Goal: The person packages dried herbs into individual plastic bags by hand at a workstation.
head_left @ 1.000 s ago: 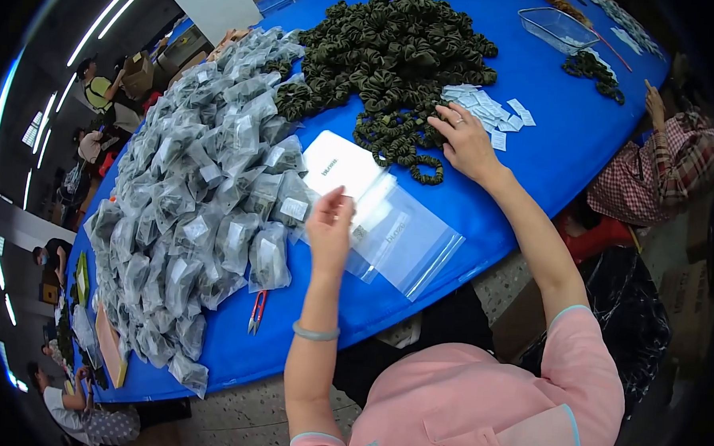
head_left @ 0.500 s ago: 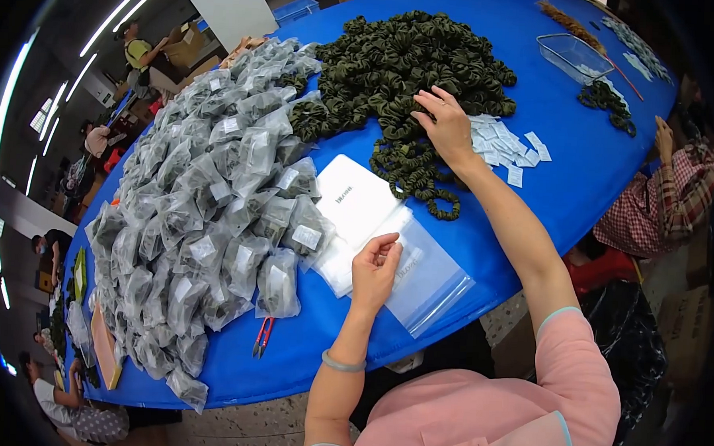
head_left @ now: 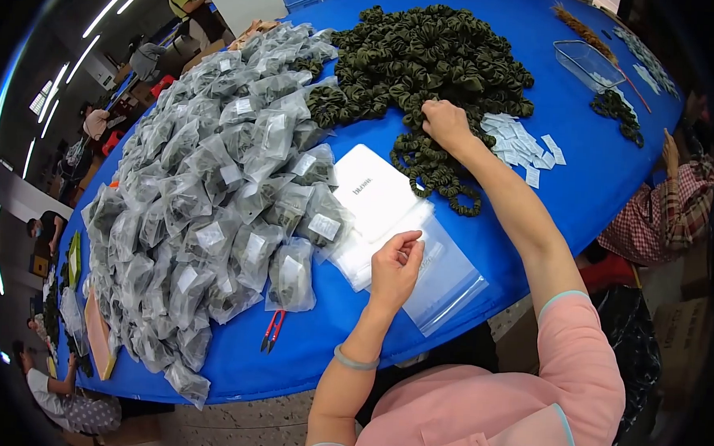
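Observation:
My right hand [head_left: 447, 125] is closed at the lower edge of a heap of dark green scrunchies [head_left: 436, 63]; what its fingers grip is hard to make out. Smaller dark green loops [head_left: 431, 169] lie just below it. My left hand [head_left: 396, 266], fingers curled and thumb near the fingertips, hovers over flat clear plastic bags [head_left: 448, 287]; anything between its fingers is too small to tell. Beside it lies a stack of printed frosted bags [head_left: 372, 182]. Small white labels [head_left: 520, 141] are scattered right of my right hand.
Filled, labelled bags [head_left: 215, 185] form a big pile on the left of the blue table [head_left: 239, 369]. Red snips [head_left: 272, 331] lie by its lower edge. A wire basket [head_left: 588, 66] stands at the upper right. Another person's checked sleeve [head_left: 685, 197] shows at the right edge.
My right hand has gone from spread fingers over the heap to closed fingers at its lower edge. My left hand stays curled over the clear bags. The view has shifted slightly.

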A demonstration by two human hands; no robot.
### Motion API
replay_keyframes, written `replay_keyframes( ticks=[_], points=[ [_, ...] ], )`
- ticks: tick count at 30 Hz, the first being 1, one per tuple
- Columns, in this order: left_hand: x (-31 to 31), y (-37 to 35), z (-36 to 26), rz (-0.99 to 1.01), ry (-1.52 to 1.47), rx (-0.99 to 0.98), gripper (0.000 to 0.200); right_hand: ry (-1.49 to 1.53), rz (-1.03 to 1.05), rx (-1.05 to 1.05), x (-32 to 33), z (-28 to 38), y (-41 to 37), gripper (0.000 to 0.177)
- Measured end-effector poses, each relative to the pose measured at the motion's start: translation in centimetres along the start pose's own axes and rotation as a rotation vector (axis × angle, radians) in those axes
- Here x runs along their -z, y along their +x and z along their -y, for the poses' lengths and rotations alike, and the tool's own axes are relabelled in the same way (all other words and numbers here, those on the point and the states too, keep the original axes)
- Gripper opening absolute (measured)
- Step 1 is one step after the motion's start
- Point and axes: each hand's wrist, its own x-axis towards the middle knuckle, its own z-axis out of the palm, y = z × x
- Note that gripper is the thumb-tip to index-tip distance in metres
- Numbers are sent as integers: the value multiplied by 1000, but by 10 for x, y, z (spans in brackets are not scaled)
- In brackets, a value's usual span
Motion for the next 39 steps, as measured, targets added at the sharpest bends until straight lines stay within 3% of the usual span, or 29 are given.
replay_keyframes(
  ticks=[2,4,7,13,15,17,19,22,25,27,33,37,39],
  points=[
    [1,1,3,-8,18,-26,20,51,-87,-6,4,-9,-8,31],
    [1,2,1,-3,16,-17,19,159,-473,180,40,-16,-48,27],
    [-1,1,-1,-8,17,-15,19,93,-464,212,106,-14,-137,23],
    [-5,-2,2,5,95,-69,18,72,-85,264,99,-34,-253,22],
    [-4,-2,2,-29,116,-114,18,79,-83,283,110,-38,-255,21],
    [-2,-3,-1,-72,141,-161,17,330,-179,222,124,-43,-247,19],
    [-2,-6,-6,-73,159,-164,17,539,-65,-116,133,-54,-228,17],
    [-1,-16,-15,-69,207,-157,17,481,-26,-251,90,-97,-198,18],
    [5,-26,-20,-75,251,-199,16,511,-110,-219,52,-112,-192,20],
    [7,-33,-22,-67,288,-235,16,646,21,-313,55,-109,-192,21],
    [-3,-50,-32,-49,275,-185,15,797,33,-288,68,-91,-194,21],
    [-13,-55,-34,0,245,-207,15,690,-16,70,50,-97,-194,19],
    [-14,-55,-31,2,244,-209,15,656,-70,97,56,-91,-198,18]
  ],
)
